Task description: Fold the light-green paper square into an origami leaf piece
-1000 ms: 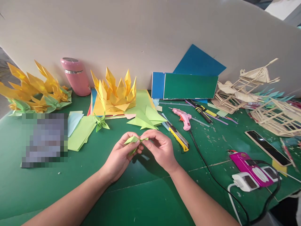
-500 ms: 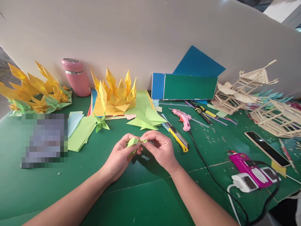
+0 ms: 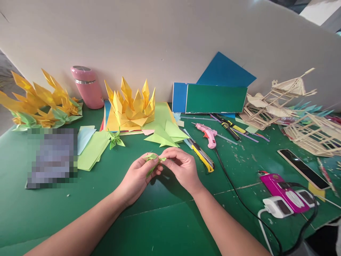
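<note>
Between my two hands, above the green tabletop [image 3: 170, 224], is a small folded green paper piece [image 3: 151, 156] with pointed petals. My left hand [image 3: 135, 177] pinches its body between thumb and fingers. My right hand [image 3: 183, 170] grips a tip on its right side with thumb and forefinger; part of the paper is hidden by the fingers. Beyond my left hand lies a finished-looking green paper flower [image 3: 116, 140]. Larger folded green paper pieces [image 3: 165, 135] lie behind my hands. Further back stands a yellow folded-paper lotus [image 3: 130, 110] on coloured sheets.
Cut green paper strips [image 3: 92, 153] lie left. A yellow utility knife [image 3: 202, 156], a pink glue gun [image 3: 209, 134] with its cord and a magenta power strip [image 3: 283, 192] are right, near a phone [image 3: 303, 169]. Stick models [image 3: 277, 101] and a pink flask [image 3: 89, 89] stand behind.
The green paper in my hands has been turned or spread, so its narrow petals now show where a broader face was. Both hands stay in nearly the same place.
</note>
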`<state>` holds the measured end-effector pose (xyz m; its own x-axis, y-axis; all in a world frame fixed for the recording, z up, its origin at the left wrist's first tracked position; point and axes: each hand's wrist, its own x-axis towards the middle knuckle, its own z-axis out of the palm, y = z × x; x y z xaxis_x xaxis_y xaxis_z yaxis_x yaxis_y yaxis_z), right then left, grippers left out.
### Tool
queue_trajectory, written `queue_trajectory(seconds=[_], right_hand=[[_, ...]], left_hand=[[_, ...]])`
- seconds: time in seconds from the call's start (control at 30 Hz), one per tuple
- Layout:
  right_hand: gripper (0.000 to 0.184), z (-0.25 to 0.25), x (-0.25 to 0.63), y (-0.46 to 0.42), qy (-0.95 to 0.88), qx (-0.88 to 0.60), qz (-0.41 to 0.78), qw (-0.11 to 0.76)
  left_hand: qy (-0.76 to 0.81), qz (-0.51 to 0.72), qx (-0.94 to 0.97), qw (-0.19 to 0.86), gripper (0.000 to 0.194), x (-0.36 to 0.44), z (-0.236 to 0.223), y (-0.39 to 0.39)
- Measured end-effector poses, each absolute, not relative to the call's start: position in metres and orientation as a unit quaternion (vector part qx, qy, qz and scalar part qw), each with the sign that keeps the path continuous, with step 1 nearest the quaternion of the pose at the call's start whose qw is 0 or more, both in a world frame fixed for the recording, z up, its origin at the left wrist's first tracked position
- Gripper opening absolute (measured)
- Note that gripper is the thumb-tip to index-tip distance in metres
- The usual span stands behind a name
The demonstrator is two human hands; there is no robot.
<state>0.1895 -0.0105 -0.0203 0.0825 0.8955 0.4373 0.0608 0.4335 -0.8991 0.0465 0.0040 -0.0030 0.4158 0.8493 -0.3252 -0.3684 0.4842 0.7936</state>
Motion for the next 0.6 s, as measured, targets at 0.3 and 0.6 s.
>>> queue_trajectory(seconds=[0.3,0.6], right_hand=[[0.012,-0.0192,0.1903,-0.0098,-0.596,-0.419,0.32,0.606],[0.01,-0.0167,0.1887,-0.013,-0.589,-0.386,0.355,0.615]], left_hand=[[0.366,0.42,0.384,0.736,0.029,0.0458,-0.0002,-0.0003],[0.333,0.403,0.366,0.77,0.027,0.0445,-0.0009,-0.0003]])
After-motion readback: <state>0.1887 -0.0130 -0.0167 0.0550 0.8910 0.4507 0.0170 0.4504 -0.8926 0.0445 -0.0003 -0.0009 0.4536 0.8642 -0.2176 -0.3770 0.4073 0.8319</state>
